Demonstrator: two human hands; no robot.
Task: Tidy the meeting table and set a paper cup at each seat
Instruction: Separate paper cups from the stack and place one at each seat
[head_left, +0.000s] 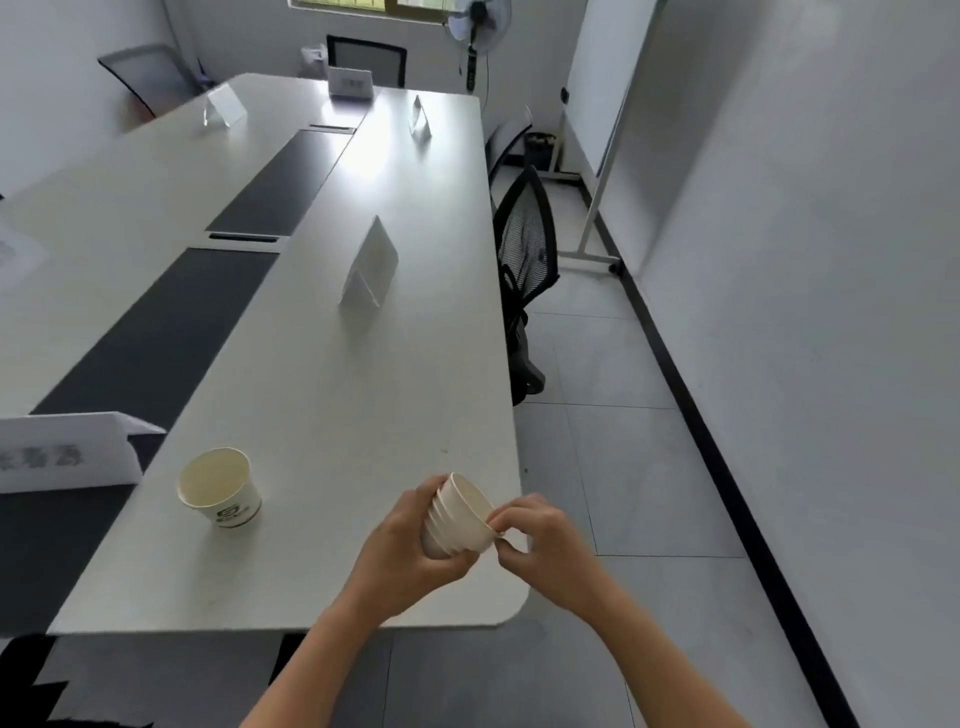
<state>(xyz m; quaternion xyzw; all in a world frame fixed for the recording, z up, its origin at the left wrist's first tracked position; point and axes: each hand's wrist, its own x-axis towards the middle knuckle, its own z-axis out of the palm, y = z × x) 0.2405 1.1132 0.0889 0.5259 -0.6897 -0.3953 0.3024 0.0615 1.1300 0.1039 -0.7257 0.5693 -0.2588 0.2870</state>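
Several stacked cups (461, 519), count unclear; left fingers (441, 566) wrapped round, right fingers (506, 517) pinching top rim

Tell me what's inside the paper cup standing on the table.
The paper cup looks empty: only its pale inner wall shows. Its near side hides part of the bottom.

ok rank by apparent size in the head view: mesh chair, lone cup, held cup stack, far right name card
1. mesh chair
2. lone cup and cup stack: look alike, unranked
3. far right name card, though distance shrinks it
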